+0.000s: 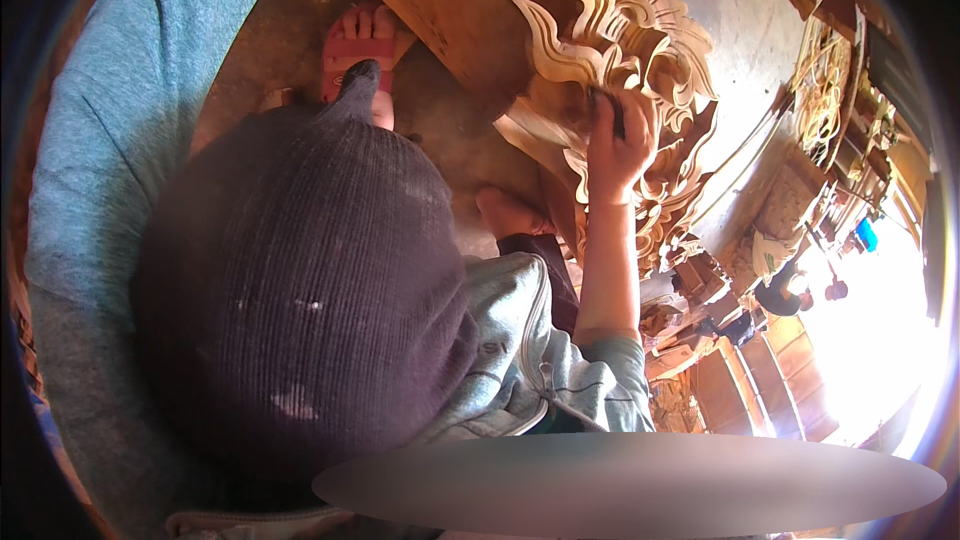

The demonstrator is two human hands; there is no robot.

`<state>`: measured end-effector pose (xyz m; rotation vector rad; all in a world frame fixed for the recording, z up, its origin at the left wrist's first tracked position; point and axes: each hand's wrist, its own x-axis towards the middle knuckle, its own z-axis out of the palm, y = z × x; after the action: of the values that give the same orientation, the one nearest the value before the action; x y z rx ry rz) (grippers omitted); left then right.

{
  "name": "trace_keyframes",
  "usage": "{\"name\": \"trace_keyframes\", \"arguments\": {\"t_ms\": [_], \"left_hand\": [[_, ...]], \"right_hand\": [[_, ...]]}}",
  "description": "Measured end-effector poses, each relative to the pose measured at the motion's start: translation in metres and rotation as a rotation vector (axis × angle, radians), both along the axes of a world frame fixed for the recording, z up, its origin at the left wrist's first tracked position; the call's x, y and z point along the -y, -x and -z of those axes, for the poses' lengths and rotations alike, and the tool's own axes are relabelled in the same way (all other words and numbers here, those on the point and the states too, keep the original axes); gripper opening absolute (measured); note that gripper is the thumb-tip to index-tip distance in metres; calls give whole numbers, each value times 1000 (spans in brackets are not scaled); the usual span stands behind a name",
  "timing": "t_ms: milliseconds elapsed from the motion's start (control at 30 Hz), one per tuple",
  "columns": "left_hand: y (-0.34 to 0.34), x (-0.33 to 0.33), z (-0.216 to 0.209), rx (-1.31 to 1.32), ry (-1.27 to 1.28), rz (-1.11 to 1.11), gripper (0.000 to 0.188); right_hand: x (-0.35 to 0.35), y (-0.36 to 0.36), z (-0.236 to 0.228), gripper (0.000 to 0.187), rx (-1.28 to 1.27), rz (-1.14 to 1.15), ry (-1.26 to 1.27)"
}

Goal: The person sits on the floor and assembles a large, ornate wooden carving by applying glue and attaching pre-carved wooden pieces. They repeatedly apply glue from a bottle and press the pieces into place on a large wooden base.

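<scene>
My right hand (624,145) rests on a pale carved wood piece (655,50) with curling, flame-like leaf shapes. Its fingers are bent and closed round something dark and small that I cannot make out. The bare forearm rises from a pushed-up grey-green sleeve. The carving's lower scrolls (655,225) run down beside and behind the wrist. On the left, my other blue-grey sleeve (110,120) reaches past the upper edge, so my left hand is out of view. A large dark ribbed knit thing (300,270) covers the lower left of the picture.
A foot in a red sandal (358,52) stands on the brown floor (260,55); another foot (510,212) is near the carving. A flat brown board (455,0) lies beyond. To the right are coiled pale strands (822,90), wood scraps (700,278) and strong glare.
</scene>
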<state>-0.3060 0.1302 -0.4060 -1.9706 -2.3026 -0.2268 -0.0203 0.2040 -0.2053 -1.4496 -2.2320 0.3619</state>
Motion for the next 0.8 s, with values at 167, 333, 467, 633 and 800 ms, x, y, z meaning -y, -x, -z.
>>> {"name": "trace_keyframes", "arguments": {"t_ms": [167,333,467,633,800], "left_hand": [[1,1,0,-4,8,0,28],[2,-2,-2,-1,12,-1,28],[2,0,-3,11,15,3,29],[7,-10,-11,38,26,1,30],[30,-69,-56,170,-64,41,30]], "right_hand": [[-8,14,-6,15,74,-52,41],[7,-10,-4,15,41,-28,-14],[-11,14,0,17,1,-32,-3],[-1,-5,-9,17,81,-97,24],[-12,-2,-1,19,74,-197,-57]]}}
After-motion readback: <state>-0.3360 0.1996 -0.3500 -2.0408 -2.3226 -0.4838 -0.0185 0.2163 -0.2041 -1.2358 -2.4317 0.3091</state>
